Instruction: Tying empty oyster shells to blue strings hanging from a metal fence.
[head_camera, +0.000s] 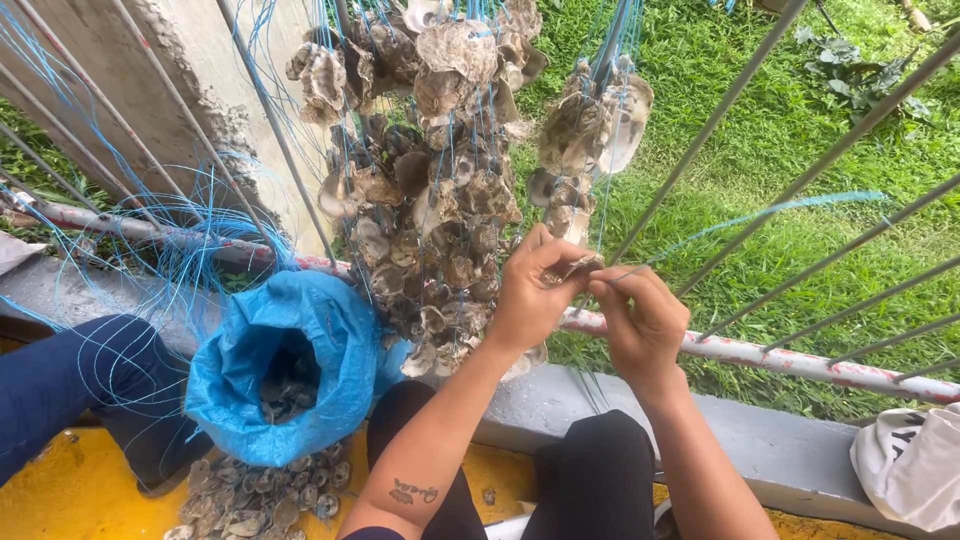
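Left hand (528, 292) grips a shell (570, 268), right hand (640, 318) pinches blue line (770, 210) — hung shells (440, 200) crowd beside, blue bag (290, 365) lower left.

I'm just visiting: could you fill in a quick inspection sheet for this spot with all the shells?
Surface: yellow floor, grey ledge.
Job's things: one shell held by the left hand; blue line pinched by the right hand.
Clutter: hanging shell strings, blue sack of shells, loose shells, white bag.
Grippers: both hands closed, working together.
Cables: tangled blue lines on the railing.
Surroundings: grass, concrete wall.
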